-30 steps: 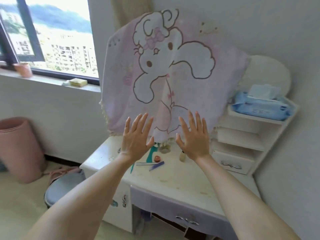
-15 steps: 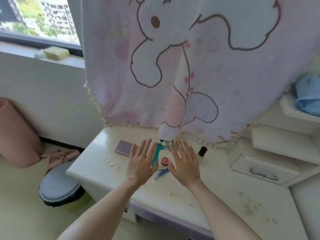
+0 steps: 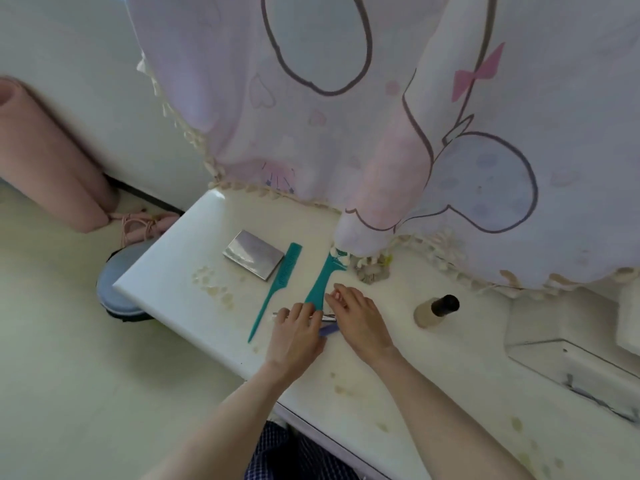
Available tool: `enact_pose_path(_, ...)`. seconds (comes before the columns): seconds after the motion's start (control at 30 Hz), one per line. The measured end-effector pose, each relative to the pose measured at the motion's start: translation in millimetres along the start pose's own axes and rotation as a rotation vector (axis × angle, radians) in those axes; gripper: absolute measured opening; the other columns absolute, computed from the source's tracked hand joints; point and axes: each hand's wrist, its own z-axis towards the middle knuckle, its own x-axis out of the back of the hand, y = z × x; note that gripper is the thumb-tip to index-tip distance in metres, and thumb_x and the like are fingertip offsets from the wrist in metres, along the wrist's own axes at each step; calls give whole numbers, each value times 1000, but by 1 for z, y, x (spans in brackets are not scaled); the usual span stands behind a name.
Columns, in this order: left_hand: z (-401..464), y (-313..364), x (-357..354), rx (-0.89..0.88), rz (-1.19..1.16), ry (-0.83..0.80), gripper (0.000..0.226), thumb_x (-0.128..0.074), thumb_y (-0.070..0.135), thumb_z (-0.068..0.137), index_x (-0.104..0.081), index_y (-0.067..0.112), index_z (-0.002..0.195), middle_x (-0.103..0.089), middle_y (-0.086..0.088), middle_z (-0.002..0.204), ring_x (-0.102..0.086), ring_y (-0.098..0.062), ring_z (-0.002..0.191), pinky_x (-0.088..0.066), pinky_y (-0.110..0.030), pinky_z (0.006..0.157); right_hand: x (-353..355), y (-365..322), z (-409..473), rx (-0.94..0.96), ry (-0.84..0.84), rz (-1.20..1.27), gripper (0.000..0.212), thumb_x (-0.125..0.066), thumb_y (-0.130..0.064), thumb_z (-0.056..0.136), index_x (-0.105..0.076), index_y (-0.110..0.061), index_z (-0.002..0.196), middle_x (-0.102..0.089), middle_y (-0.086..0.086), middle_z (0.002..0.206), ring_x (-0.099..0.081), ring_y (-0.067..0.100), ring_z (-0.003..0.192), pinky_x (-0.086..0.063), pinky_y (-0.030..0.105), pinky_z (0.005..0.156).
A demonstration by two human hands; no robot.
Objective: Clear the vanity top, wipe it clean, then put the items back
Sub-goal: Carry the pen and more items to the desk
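While my left hand [image 3: 298, 336] and right hand [image 3: 360, 320] rest flat and empty, the vanity top [image 3: 398, 375] stays cluttered — clearing barely begun, wiping and returning all ahead.

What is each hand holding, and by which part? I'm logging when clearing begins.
It cannot be told. The left hand and right hand lie over small items beside the wide teal comb; fingers hide any hold.

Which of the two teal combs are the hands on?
The wide-handled comb by the cloth's hem; its handle end lies under the fingers. The thin tail comb beside the compact lies untouched.
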Motion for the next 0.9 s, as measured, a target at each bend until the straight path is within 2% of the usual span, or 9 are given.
enact_pose_path(0.13,11,0,-3,8,30,12,28,-83,24,57,-65,14,76,-60,-2,75,-57,-23,66,-44,-32,54,1,11,9,40,49,14,45,-81,-14,59,-65,-17,100,-61,7,100,-60,26,84,-46,30,60)
enact_pose_path(0.3,17,2,-1,-2,55,-70,27,-84,18,53,-63,14,69,-57,-2,67,-53,-22,58,-41,-29,48,-1,21,8,76,136,4,35,-78,-10,58,-64,-13,91,-62,9,91,-59,28,74,-47,32,56)
enact_pose_path(0.5,24,5,7,-35,90,-129,29,-87,25,49,-63,15,61,-54,-1,60,-50,-21,51,-38,-27,45,3,29,5,32,247,6,22,-71,-7,73,-62,-10,93,-57,8,81,-54,24,67,-44,30,52)
enact_pose_path(0.6,24,7,9,-30,109,-148,33,-89,24,45,-60,14,58,-53,-2,57,-48,-20,48,-34,-26,44,11,29,5,-35,320,62,12,-56,-15,85,-58,-8,94,-54,9,79,-50,19,58,-41,24,48)
enact_pose_path(0.67,22,7,10,-49,135,-151,34,-90,19,45,-59,14,59,-53,-3,57,-48,-21,47,-35,-29,43,15,29,6,-75,335,99,18,-45,-19,89,-58,-7,92,-52,9,79,-47,17,54,-39,22,46)
enact_pose_path(0.8,26,7,17,-24,105,-128,38,-90,14,46,-57,14,65,-53,-3,56,-47,-19,41,-36,-29,40,28,29,4,-90,343,156,11,-57,-11,81,-52,-5,89,-50,11,81,-47,19,57,-41,21,46)
enact_pose_path(0.83,27,5,21,-11,91,-139,35,-87,15,53,-57,13,71,-54,-3,59,-49,-20,42,-38,-29,41,31,27,4,-88,347,155,13,-58,-9,79,-50,-6,88,-51,11,81,-48,19,58,-42,21,46)
enact_pose_path(0.9,28,5,29,15,63,-185,23,-71,19,80,-54,13,95,-59,-4,76,-58,-23,58,-44,-33,54,34,26,5,-132,329,174,8,-50,-11,83,-50,-4,86,-53,11,80,-50,21,58,-39,23,45)
